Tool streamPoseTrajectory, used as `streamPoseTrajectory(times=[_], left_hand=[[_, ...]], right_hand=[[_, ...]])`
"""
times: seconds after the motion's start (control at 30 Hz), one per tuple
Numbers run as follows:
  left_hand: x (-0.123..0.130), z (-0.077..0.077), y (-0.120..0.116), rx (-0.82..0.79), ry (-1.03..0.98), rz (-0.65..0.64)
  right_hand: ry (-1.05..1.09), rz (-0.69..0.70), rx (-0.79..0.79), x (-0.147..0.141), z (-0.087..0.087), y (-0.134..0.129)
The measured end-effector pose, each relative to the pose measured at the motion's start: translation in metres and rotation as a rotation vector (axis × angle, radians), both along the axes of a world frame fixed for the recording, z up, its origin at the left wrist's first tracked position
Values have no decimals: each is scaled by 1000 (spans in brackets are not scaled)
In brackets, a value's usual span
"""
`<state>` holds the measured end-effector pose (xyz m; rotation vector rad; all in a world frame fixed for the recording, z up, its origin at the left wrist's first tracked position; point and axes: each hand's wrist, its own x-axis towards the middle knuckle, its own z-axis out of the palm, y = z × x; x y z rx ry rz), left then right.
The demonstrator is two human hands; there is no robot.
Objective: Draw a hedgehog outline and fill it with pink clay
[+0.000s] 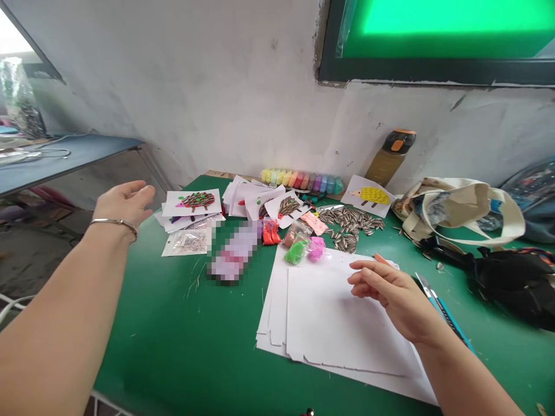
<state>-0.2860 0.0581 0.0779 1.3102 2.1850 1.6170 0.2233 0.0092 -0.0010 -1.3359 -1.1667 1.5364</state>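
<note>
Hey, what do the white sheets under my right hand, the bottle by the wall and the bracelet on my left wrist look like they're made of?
White sheets: matte paper, judging by the thin, ragged lower edges.
Bottle: probably smooth plastic, as the brownish body looks translucent, though tinted glass is possible.
Bracelet: likely polished metal, from its silvery shine.

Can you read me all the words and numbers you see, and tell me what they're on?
There are none I can read.
White paper: no writing shows.
Hedgehog picture: no words that I can make out.
Blue knife: any marks are too small to read.
Pale purple thing: blurred into squares, can't read.
</note>
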Motion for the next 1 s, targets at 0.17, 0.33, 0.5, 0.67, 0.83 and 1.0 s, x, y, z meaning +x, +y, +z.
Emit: streamPoseTrajectory(times=[0.17, 0.33, 0.5, 0.67, 0.83, 1.0], left_hand=[[111, -1, -43, -14, 33, -262], [231, -37, -80, -140, 452, -1041], [275, -56, -85, -50, 640, -1302], [231, -40, -74, 21, 673, -949], [115, -24, -56, -530, 651, -39], [23, -28, -42, -683, 601, 152]], right_hand=[[-127, 9, 48, 5, -2, 2], [-181, -19, 90, 12, 1, 2], [-218, -25, 140, 13, 6, 1], [-258, -2, 154, 15, 7, 3], [-339, 26, 183, 14, 2, 4], [-375, 76, 189, 13, -6, 4]])
